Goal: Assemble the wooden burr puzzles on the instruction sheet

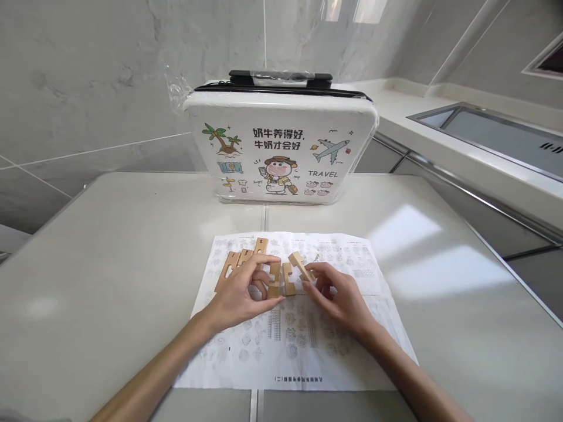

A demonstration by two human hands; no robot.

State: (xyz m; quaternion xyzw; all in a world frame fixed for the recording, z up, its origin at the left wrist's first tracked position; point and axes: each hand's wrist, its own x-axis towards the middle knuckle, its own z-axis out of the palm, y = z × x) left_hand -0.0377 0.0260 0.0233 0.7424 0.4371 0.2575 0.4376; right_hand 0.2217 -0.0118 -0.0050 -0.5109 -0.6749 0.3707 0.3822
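My left hand (240, 290) grips a notched wooden puzzle piece (274, 280) between thumb and forefinger at its two ends. Beside it, a second notched wooden piece (288, 279) stands on the paper, between my two hands. In the fingertips of my right hand (336, 290) is a third wooden piece (301, 265), tilted and raised at its far end. Behind my left hand lie wooden pieces marked by hand: one numbered 1 (229, 266), one numbered 3 (245, 256) and one numbered 2 (261, 246). My left fingers partly hide them.
Under the pieces lies a printed instruction sheet (325, 369) with many small diagrams, upside down to me. A white cartoon case (281, 146) in clear plastic stands at the back of the pale table (109, 281). A counter with a glass-topped panel (492, 140) is at right.
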